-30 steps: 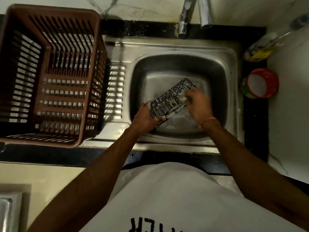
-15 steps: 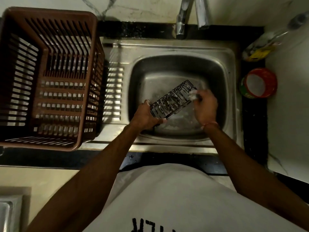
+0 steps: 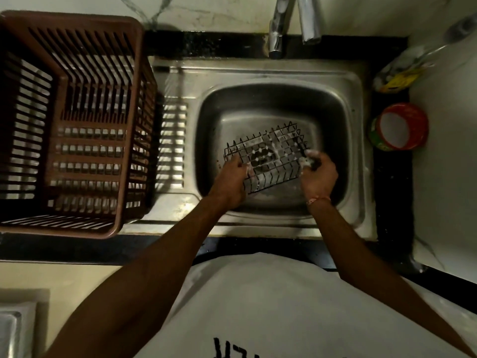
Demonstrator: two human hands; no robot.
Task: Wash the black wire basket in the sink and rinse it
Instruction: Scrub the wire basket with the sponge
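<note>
Soap suds cling in white patches to the black wire basket, which sits low inside the steel sink, held over the drain that shows through its grid. The left hand grips the basket's near-left corner, fingers closed around the wire, and steadies it. The right hand is curled at the basket's right end around something small and foamy, probably a scrubber, though it is too hidden by suds and fingers to name for certain; it touches or nearly touches the end wall of the basket. By the look of it, the washing step is under way and fairly well advanced, since lather already covers much of the upper wires. The rinse appears not yet begun: no stream of water is visible falling from the tap at the back edge, and the foam is unwashed. What remains, by my judgement, is finishing the scrub on any unreached sides, then running water over the whole basket until the suds are gone. A brown plastic crate stands on the draining side to the left, and a red tub rests on the worktop to the right.
</note>
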